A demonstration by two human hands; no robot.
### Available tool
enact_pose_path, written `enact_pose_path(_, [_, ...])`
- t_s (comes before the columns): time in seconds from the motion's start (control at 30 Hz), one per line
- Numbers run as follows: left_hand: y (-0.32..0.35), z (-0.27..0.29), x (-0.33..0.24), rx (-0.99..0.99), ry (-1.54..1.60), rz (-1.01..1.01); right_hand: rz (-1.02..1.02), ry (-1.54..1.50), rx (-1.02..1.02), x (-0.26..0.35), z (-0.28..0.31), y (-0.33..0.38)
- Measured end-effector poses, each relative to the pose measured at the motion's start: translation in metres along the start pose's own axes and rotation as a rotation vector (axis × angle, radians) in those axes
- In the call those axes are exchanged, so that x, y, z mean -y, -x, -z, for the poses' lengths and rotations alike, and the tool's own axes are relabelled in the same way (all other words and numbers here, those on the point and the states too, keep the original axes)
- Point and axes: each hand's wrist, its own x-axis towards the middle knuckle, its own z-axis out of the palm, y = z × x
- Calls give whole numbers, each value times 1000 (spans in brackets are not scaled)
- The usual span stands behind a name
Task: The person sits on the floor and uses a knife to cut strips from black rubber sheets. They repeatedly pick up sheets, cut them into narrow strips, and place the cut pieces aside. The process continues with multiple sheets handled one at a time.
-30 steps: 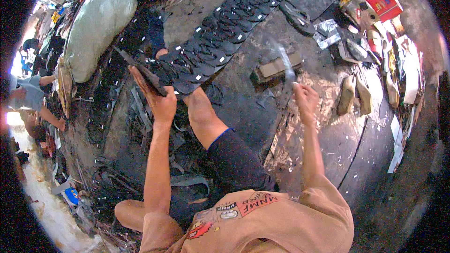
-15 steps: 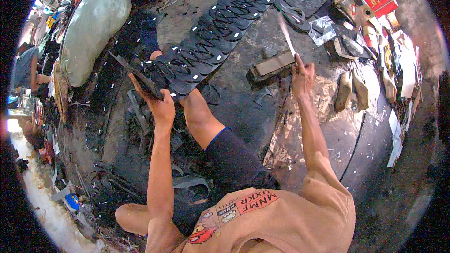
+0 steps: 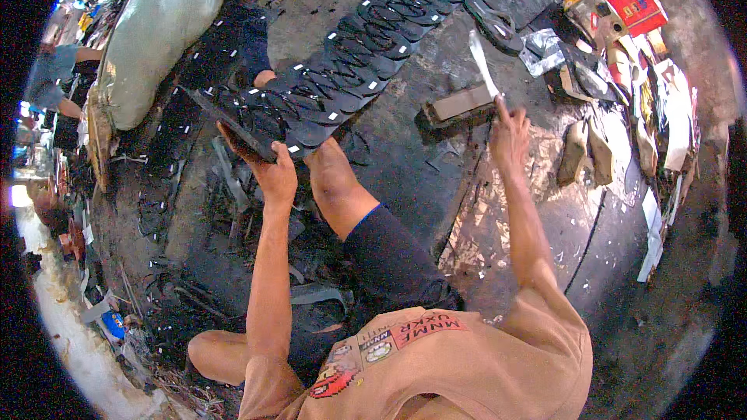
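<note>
Your left hand [image 3: 276, 175] grips a black sandal sole [image 3: 233, 128]; your right hand [image 3: 507, 132] clasps a pale blade [image 3: 482, 62]. Trimming looks next, needing a steady edge.

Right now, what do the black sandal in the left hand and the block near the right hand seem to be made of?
The black sandal looks like matte rubber or foam: flat, thin and dull, like the row beside it. The block looks like bare wood, brown and rough, though grime leaves this uncertain.
</note>
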Motion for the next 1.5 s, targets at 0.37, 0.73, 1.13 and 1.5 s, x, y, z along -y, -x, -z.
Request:
enact_pose_path(0.37, [2, 6, 107, 45, -588, -142, -5, -834, 238, 38, 31, 127])
enact_pose_path(0.73, [17, 11, 4, -48, 55, 175, -505, -1071, 366, -4, -35, 69])
enact_pose_path(1.13, [21, 14, -28, -261, 424, 296, -528, -1179, 353, 3, -39, 72])
enact_pose_path(1.5, [31, 32, -53, -379, 805, 751, -7, -73, 109, -29, -44, -9])
